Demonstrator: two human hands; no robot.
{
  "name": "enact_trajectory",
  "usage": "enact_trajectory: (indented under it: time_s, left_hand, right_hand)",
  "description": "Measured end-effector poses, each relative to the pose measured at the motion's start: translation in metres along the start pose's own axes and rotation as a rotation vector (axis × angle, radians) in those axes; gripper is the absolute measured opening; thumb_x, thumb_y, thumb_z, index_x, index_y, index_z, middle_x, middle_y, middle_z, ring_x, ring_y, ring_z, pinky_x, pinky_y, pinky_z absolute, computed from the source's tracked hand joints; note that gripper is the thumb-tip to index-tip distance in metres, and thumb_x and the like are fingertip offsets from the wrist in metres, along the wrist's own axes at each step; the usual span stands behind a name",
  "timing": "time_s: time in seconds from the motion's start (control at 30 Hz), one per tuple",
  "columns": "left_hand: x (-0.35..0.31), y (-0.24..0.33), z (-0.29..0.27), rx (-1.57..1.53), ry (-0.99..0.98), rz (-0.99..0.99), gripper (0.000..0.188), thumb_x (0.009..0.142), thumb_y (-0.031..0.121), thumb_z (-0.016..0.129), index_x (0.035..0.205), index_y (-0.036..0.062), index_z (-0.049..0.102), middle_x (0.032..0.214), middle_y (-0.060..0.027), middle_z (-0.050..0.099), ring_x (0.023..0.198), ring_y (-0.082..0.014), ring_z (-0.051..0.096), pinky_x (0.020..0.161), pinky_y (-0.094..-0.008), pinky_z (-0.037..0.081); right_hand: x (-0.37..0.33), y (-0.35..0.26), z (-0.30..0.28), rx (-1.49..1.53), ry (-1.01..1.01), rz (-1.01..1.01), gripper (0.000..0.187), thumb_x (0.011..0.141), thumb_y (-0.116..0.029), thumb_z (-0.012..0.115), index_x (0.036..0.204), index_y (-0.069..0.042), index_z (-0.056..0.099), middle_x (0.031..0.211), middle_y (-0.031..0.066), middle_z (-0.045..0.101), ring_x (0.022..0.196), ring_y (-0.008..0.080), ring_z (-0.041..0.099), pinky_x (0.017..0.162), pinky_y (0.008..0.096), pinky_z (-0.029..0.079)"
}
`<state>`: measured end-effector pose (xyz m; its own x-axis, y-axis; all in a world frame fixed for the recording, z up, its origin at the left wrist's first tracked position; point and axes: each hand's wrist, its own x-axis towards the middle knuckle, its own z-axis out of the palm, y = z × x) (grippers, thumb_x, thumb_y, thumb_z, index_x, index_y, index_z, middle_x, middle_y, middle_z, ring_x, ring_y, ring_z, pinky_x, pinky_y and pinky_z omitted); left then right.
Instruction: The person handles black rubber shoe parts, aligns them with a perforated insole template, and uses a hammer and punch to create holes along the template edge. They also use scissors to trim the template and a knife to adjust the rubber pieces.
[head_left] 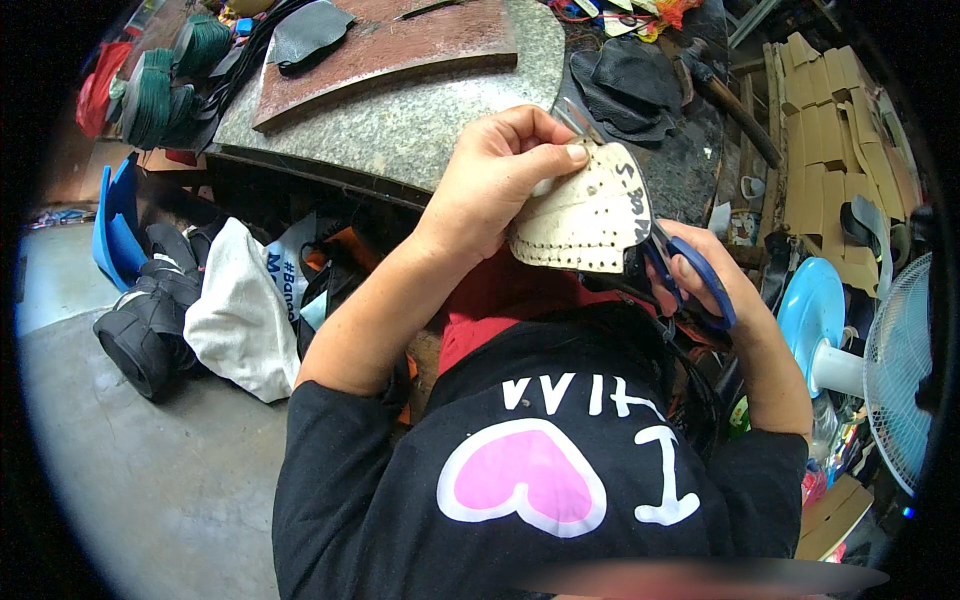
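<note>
My left hand (pixel 490 180) pinches a cream pattern piece (pixel 585 215) between thumb and fingers. The piece has rows of small punched holes, a rounded side and dark handwriting. A dark edge shows behind its right side, seemingly black leather like the scraps on the bench. My right hand (pixel 690 262) is closed round the blue handles of a pair of scissors (pixel 712 290). Their blades run up against the right edge of the pattern piece, mostly hidden by it. Grey metal points show above my left thumb; I cannot tell whether they belong to the scissors.
Ahead is a speckled stone bench top (pixel 400 150) bearing a reddish-brown board (pixel 400 60) and a black leather scrap (pixel 312 35). More black leather (pixel 625 90) lies near a hammer (pixel 735 105). Green cord spools (pixel 150 95) stand left, a fan (pixel 895 370) right.
</note>
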<state>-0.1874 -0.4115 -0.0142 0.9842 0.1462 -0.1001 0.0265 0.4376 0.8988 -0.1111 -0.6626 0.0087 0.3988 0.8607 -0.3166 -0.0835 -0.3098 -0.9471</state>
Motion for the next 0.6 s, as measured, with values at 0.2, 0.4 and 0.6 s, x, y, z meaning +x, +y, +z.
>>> enact_trajectory:
  time_s: [0.2, 0.4, 0.6]
  left_hand:
    - [0.000, -0.002, 0.005, -0.011, 0.029, -0.006, 0.011, 0.088, 0.005, 0.069, 0.096, 0.0011, 0.063, 0.088, -0.0062, 0.068, 0.078, -0.0107, 0.066, 0.073, -0.0250, 0.055]
    - [0.001, -0.005, 0.006, -0.030, 0.030, 0.010, 0.010, 0.089, 0.005, 0.069, 0.095, 0.0013, 0.062, 0.087, -0.0058, 0.067, 0.077, -0.0105, 0.066, 0.073, -0.0253, 0.055]
    - [0.002, -0.005, 0.008, -0.024, 0.031, 0.008, 0.009, 0.090, 0.006, 0.068, 0.095, 0.0008, 0.063, 0.087, -0.0058, 0.067, 0.077, -0.0105, 0.066, 0.072, -0.0250, 0.055]
  right_hand:
    - [0.000, 0.005, 0.004, 0.090, 0.029, 0.008, 0.038, 0.097, -0.042, 0.059, 0.085, -0.006, 0.053, 0.061, 0.0008, 0.053, 0.049, 0.0096, 0.053, 0.047, 0.0225, 0.041]
    - [-0.001, 0.008, 0.009, 0.141, 0.067, 0.014, 0.035, 0.097, -0.037, 0.059, 0.084, -0.005, 0.053, 0.062, 0.0007, 0.052, 0.050, 0.0095, 0.054, 0.046, 0.0219, 0.041]
    - [-0.003, 0.006, 0.012, 0.124, 0.074, -0.005, 0.035, 0.098, -0.036, 0.059, 0.084, -0.006, 0.052, 0.063, 0.0006, 0.052, 0.050, 0.0096, 0.053, 0.046, 0.0227, 0.042]
